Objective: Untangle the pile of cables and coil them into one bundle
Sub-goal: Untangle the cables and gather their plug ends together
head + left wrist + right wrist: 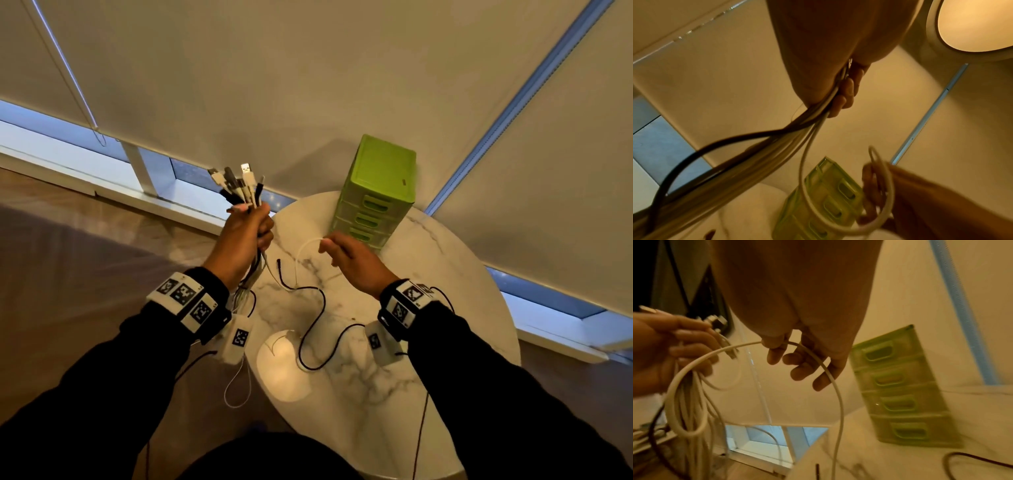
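Note:
My left hand (pixel 251 219) is raised left of the table and grips a bunch of cables (pixel 255 270). Their plug ends (pixel 236 183) stick up above the fist, and the black and white strands hang below it (pixel 777 146). My right hand (pixel 329 248) pinches a loop of white cable (pixel 306 245) between thumb and forefinger (pixel 774 345), its other fingers spread loosely. That white cable (pixel 831 378) arcs back to the bunch in the left hand (pixel 663 344). A loose black cable (pixel 318 308) snakes across the marble table (pixel 445 274).
A green plastic drawer unit (pixel 378 192) stands at the table's far edge, just beyond my right hand. A lamp's glare (pixel 282 363) shows on the tabletop. Roller blinds and low windows lie behind. Wooden floor lies to the left.

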